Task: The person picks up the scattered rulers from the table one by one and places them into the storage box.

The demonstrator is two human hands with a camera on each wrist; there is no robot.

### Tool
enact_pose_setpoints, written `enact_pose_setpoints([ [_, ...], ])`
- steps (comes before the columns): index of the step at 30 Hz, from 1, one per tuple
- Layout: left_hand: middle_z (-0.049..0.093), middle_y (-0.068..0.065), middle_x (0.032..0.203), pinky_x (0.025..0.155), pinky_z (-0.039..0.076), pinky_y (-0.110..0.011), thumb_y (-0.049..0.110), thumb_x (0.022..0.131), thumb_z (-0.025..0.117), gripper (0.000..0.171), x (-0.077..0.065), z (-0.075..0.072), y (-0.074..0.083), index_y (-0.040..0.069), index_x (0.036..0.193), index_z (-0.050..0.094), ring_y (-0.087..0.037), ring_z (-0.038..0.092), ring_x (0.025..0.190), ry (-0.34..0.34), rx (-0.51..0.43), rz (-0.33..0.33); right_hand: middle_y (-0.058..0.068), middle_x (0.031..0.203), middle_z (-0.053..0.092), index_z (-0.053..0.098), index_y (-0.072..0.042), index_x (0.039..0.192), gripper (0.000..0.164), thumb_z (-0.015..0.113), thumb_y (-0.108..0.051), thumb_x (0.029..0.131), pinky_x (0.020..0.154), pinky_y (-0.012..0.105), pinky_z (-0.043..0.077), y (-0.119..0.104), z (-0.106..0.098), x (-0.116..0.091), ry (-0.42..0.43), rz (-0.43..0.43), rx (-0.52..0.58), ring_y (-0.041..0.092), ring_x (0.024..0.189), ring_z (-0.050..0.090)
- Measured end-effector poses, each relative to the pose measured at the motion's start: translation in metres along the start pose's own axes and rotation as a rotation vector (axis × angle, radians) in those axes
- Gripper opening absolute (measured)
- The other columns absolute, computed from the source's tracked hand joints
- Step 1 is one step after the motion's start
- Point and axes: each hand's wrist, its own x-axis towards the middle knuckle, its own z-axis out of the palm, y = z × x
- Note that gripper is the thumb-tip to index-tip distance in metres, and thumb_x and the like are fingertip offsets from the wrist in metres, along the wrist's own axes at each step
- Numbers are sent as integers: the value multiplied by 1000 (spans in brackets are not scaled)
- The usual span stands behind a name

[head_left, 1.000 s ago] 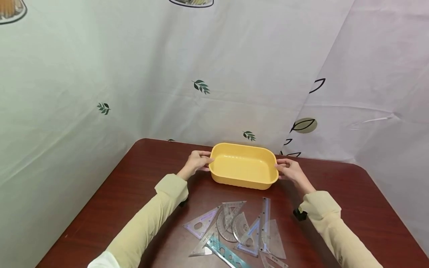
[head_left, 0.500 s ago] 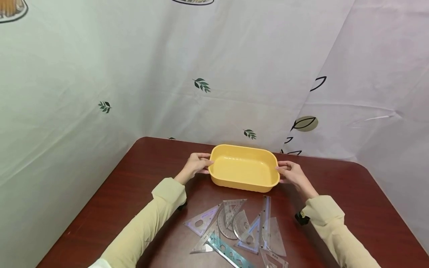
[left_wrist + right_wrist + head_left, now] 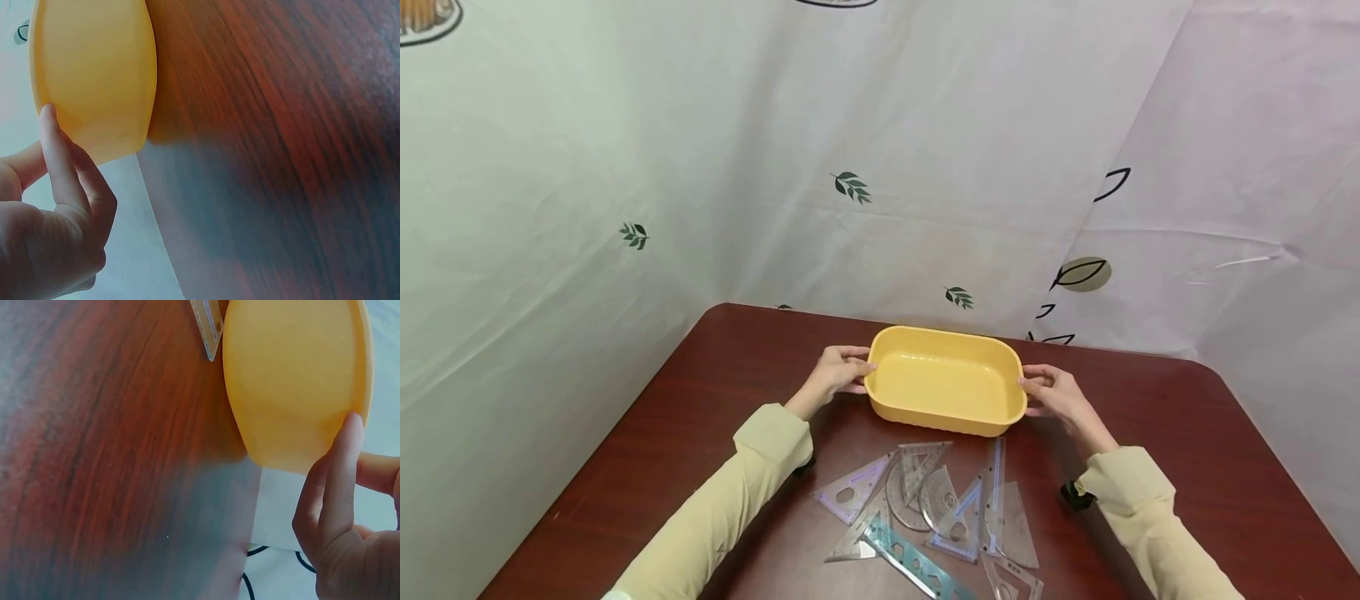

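Note:
A shallow yellow plastic basin (image 3: 943, 387) with rounded corners stands near the back of the table, nothing inside it. My left hand (image 3: 833, 372) grips its left end, thumb over the rim and fingers along the outside wall. At the opposite end my right hand (image 3: 1060, 393) pinches the rim the same way. Both wrist views show the basin's outer wall (image 3: 100, 69) and the fingers against it. In front of the basin lies a loose spread of clear set squares (image 3: 850, 492), protractors (image 3: 906, 496) and rulers, among them a teal ruler (image 3: 910, 560).
The dark red-brown table (image 3: 655, 433) has rounded back corners. White cloth (image 3: 760, 208) with leaf prints hangs directly behind it and on both sides. A long clear ruler (image 3: 995, 492) points toward the basin's front wall, its tip close to it.
Both hands have drawn the basin slightly toward the near side, so its front wall is closer to the rulers. Their hold on the ends is the same.

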Motion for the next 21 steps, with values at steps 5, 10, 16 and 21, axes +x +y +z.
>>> enact_pose_setpoints([
  [5, 65, -9, 90, 48, 55, -22, 7, 79, 68, 43, -3, -1, -1, 5, 121, 55, -8, 59, 54, -10, -1, 12, 4, 96, 58, 37, 4, 131, 53, 56, -23, 89, 65, 27, 58, 1, 2, -3, 4, 7, 4, 4, 72, 60],
  [10, 64, -10, 90, 48, 55, -23, 7, 79, 67, 44, -5, -1, -2, 5, 121, 55, -9, 59, 54, -13, 7, 29, 10, 103, 57, 35, 4, 133, 55, 55, -24, 90, 66, 26, 58, 1, 2, -5, -5, -4, 0, 3, 74, 60],
  [16, 63, -9, 90, 48, 54, -22, 7, 79, 67, 43, -2, -1, -2, 5, 121, 55, -7, 59, 53, 3, 5, 18, 12, 105, 57, 34, 4, 133, 55, 54, -25, 91, 66, 23, 57, 0, 1, -6, -15, -22, -17, 4, 76, 60],
  [21, 64, -8, 88, 48, 54, -22, 7, 79, 67, 43, -1, 1, -1, 4, 120, 55, -8, 59, 53, 3, 15, 13, 11, 104, 58, 35, 4, 134, 56, 53, -28, 91, 66, 21, 56, 1, -2, -8, -21, -43, -39, 3, 77, 60],
])
